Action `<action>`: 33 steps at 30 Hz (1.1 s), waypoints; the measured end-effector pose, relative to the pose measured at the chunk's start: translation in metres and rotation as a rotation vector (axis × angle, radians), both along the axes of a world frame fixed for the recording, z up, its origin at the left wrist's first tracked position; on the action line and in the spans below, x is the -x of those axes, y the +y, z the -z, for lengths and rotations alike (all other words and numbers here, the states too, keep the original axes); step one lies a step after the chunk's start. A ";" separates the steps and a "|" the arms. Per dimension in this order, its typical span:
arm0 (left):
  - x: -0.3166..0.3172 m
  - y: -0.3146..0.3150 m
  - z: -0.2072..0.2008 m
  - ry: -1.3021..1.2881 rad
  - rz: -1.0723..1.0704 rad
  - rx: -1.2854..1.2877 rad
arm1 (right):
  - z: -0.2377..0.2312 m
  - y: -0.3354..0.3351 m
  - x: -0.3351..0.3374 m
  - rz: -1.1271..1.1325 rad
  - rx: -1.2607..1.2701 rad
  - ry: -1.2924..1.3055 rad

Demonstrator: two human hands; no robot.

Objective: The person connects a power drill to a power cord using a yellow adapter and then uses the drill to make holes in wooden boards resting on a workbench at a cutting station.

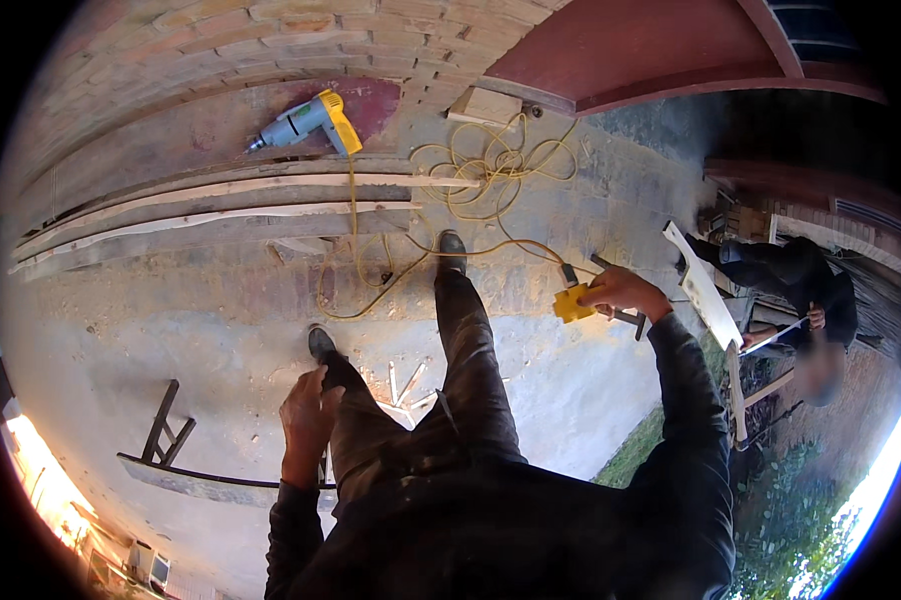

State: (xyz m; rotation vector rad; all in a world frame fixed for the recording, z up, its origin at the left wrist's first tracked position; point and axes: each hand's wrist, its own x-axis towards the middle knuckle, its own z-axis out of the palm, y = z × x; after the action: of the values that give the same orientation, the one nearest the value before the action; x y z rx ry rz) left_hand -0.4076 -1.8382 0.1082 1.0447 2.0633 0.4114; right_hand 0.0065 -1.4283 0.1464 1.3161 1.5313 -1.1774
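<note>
My right hand [623,291] is closed around the edge of a yellow socket block [573,303], out to the right of my legs. A black plug [569,274] sits at the block's top edge, and a yellow-orange cord [511,243] runs from it to the left across the floor. My left hand [309,415] hangs beside my left thigh with nothing visible in it, its fingers loosely extended. Farther off, a grey-blue power drill with a yellow handle [311,122] lies on a worn reddish board, its cord trailing down from the handle.
Long wooden planks [221,200] lie beneath the drill. A tangled yellow cable [491,175] is by the wall, near a wood block [485,106]. A low bench [201,474] is at lower left. At right, another person [806,290] bends beside a pale board [706,285].
</note>
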 end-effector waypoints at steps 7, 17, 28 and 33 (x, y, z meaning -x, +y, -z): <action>-0.009 -0.033 0.020 -0.017 0.044 0.108 | 0.033 0.074 -0.027 0.094 -0.309 -0.061; -0.036 -0.107 0.066 0.007 0.049 -0.020 | 0.112 -0.092 0.073 -0.137 0.154 0.132; -0.043 -0.078 -0.013 -1.038 -1.102 -0.104 | 0.089 -0.357 0.324 0.058 0.326 0.723; -0.012 -0.105 0.018 -1.501 -1.428 -0.340 | 0.091 -0.386 0.361 0.025 0.208 0.767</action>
State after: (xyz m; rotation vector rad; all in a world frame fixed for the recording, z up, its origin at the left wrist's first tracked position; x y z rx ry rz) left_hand -0.3954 -1.9437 0.0905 -0.7597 0.9105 1.6064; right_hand -0.3546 -1.8142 0.0550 0.7684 1.8305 -1.9374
